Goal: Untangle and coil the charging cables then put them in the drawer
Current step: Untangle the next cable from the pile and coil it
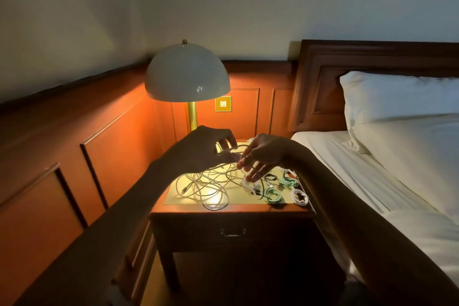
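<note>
1. The left hand (211,149), in front of the lamp (187,74), has curled fingers pinching a raised strand of the tangled cables (206,186).
2. The right hand (263,156), right of the lamp's stem, pinches the same strand.
3. The tangle lies on the tabletop (173,197) before the lamp, with the coiled cables (273,195) further right.
4. The drawer (233,231) below is closed.

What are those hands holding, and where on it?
Left hand and right hand each pinch a strand of the pale tangled cable, lifted above the nightstand.
</note>
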`<action>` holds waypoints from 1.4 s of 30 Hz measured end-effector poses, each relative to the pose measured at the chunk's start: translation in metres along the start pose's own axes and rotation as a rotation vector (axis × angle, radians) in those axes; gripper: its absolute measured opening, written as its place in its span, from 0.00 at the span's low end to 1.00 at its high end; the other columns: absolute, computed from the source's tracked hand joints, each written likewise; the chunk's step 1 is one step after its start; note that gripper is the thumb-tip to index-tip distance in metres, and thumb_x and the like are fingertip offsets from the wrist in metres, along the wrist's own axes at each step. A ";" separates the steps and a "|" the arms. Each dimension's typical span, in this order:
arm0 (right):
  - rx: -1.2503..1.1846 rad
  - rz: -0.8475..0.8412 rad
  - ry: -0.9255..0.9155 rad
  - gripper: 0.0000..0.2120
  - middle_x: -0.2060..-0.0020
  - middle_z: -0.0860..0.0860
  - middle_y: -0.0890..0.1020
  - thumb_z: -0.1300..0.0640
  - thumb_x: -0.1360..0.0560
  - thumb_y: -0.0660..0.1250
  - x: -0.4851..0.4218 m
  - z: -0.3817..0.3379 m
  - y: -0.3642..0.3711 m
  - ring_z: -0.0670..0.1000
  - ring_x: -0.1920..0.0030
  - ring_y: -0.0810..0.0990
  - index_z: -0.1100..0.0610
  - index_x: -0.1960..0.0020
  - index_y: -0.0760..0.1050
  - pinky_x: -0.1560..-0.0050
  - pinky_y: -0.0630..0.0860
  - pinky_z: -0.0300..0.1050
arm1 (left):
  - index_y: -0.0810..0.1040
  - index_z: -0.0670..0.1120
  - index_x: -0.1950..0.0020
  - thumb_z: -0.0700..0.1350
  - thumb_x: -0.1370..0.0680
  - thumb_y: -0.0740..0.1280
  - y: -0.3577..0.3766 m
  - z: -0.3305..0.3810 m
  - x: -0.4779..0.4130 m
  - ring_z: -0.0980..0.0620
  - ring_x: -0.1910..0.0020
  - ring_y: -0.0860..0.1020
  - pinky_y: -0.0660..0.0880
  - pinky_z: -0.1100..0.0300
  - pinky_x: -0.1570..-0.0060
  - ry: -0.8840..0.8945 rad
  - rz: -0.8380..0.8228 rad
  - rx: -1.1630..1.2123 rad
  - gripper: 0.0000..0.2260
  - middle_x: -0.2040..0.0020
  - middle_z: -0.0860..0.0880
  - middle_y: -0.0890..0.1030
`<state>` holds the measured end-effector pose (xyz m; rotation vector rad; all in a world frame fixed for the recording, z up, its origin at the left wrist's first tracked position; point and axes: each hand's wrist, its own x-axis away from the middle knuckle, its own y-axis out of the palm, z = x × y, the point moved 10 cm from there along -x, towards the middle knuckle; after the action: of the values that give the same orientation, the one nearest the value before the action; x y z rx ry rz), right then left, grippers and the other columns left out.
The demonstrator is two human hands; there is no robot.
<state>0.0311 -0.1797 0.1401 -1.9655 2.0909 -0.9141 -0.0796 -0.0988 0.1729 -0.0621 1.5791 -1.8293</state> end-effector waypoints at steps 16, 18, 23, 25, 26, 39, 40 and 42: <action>0.034 -0.062 0.043 0.14 0.55 0.61 0.85 0.56 0.20 0.68 0.017 -0.002 0.008 0.55 0.64 0.86 0.68 0.44 0.80 0.66 0.82 0.43 | 0.79 0.50 0.46 0.49 0.24 0.73 -0.059 0.101 0.052 0.46 0.55 0.78 0.71 0.52 0.54 0.632 0.551 -0.427 0.09 0.50 0.46 0.80; 0.065 -0.069 0.040 0.14 0.56 0.60 0.85 0.56 0.20 0.68 0.017 -0.001 0.009 0.53 0.65 0.86 0.68 0.44 0.80 0.66 0.81 0.42 | 0.83 0.51 0.50 0.48 0.23 0.73 -0.052 0.101 0.051 0.45 0.52 0.78 0.70 0.51 0.52 0.656 0.496 -0.477 0.04 0.49 0.47 0.81; 0.111 -0.094 0.040 0.15 0.52 0.61 0.85 0.57 0.21 0.69 0.016 0.003 0.011 0.53 0.65 0.86 0.67 0.40 0.79 0.67 0.81 0.41 | 0.84 0.51 0.50 0.50 0.22 0.71 -0.027 0.088 0.040 0.46 0.46 0.78 0.71 0.50 0.47 0.616 0.292 -0.434 0.04 0.44 0.49 0.81; 0.100 -0.138 0.051 0.18 0.50 0.62 0.85 0.56 0.22 0.70 0.016 0.007 0.013 0.57 0.61 0.87 0.64 0.35 0.76 0.65 0.83 0.45 | 0.84 0.51 0.51 0.51 0.22 0.71 -0.034 0.082 0.037 0.48 0.44 0.75 0.70 0.51 0.47 0.548 0.263 -0.352 0.05 0.42 0.49 0.79; 0.095 -0.165 0.057 0.20 0.49 0.62 0.85 0.57 0.23 0.71 0.016 0.010 0.013 0.59 0.59 0.87 0.61 0.33 0.73 0.63 0.83 0.48 | 0.83 0.51 0.51 0.51 0.22 0.70 -0.038 0.076 0.034 0.49 0.45 0.73 0.69 0.52 0.47 0.490 0.239 -0.304 0.06 0.42 0.50 0.77; 0.229 0.336 -0.436 0.07 0.54 0.46 0.85 0.52 0.20 0.67 0.042 -0.041 -0.031 0.47 0.58 0.84 0.44 0.55 0.81 0.55 0.79 0.48 | 0.77 0.40 0.35 0.48 0.15 0.57 -0.024 0.016 0.015 0.51 0.47 0.67 0.67 0.52 0.39 -0.080 -0.180 0.210 0.16 0.46 0.49 0.72; 0.205 0.369 -0.416 0.07 0.53 0.50 0.85 0.53 0.19 0.66 0.043 -0.038 -0.035 0.49 0.59 0.84 0.46 0.54 0.80 0.54 0.80 0.48 | 0.78 0.41 0.36 0.49 0.15 0.57 -0.022 0.010 0.017 0.50 0.48 0.68 0.69 0.48 0.37 -0.111 -0.192 0.194 0.17 0.47 0.49 0.72; 0.068 0.416 -0.422 0.05 0.52 0.51 0.84 0.49 0.19 0.64 0.042 -0.032 -0.039 0.49 0.58 0.83 0.48 0.49 0.78 0.54 0.81 0.48 | 0.78 0.39 0.38 0.48 0.15 0.58 -0.021 0.010 0.017 0.49 0.50 0.69 0.70 0.43 0.37 -0.117 -0.217 0.211 0.16 0.51 0.49 0.73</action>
<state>0.0431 -0.2077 0.1986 -1.4443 2.0599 -0.4381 -0.0980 -0.1164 0.1871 -0.2472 1.3343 -2.1096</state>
